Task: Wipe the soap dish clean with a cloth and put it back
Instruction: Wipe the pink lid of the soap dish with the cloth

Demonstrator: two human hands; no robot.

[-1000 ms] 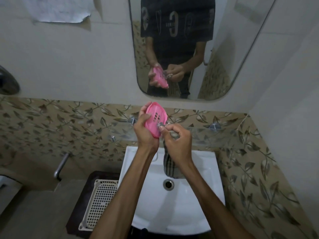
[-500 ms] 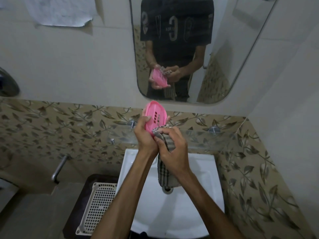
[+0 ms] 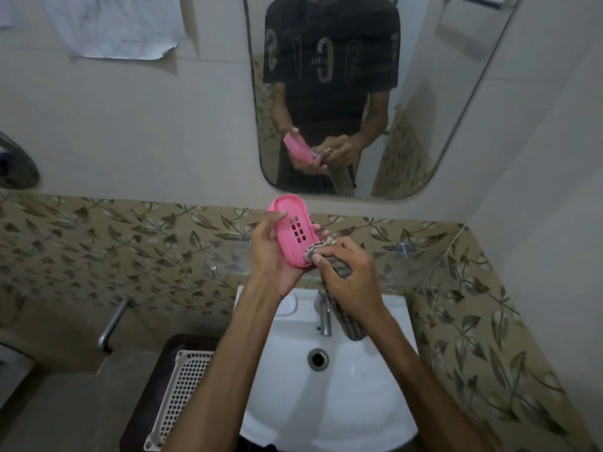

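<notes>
Dark round fixture (image 3: 14,164): far left edge, on the wall, partly cut off; what it was could not be told.

Paper (image 3: 114,27): upper left, stuck to the pale wall, lower edge torn.

Leaf-patterned tile band (image 3: 98,249): ran across mid-frame, left to right, and down the right wall.

Tap (image 3: 112,321): lower left, metal, projecting from the tile band above a grey worktop (image 3: 49,412).

Basket (image 3: 182,396): bottom, left of centre, white perforated plastic, lying on a dark surface just beside the basin.

Left hand (image 3: 270,256): centre, raised above the basin. Thumb lay along the dish's left rim, fingertips showed past its right rim; clamped on the dish.

Dish (image 3: 293,230): centre, pink oval with a block of small rectangular drain slots, held tilted with its slotted face toward the camera, upper end toward the mirror.

Cloth (image 3: 342,288): just right of centre, checked, bunched end pressed against the dish's lower right rim, the rest hanging down over the basin.

Right hand (image 3: 349,275): right of the dish, fingers curled tight round the cloth, thumb tip at the dish's lower edge.

Mirror (image 3: 456,109): upper centre to right, rounded corners, reflecting the person's dark printed shirt, both hands, dish and cloth.

Faucet (image 3: 323,314): below the hands, chrome, at the basin's back edge.

Basin (image 3: 326,402): bottom centre, white, drain hole in the middle.

Glass shelf (image 3: 424,265): right of the hands, clear, on metal studs.
</notes>
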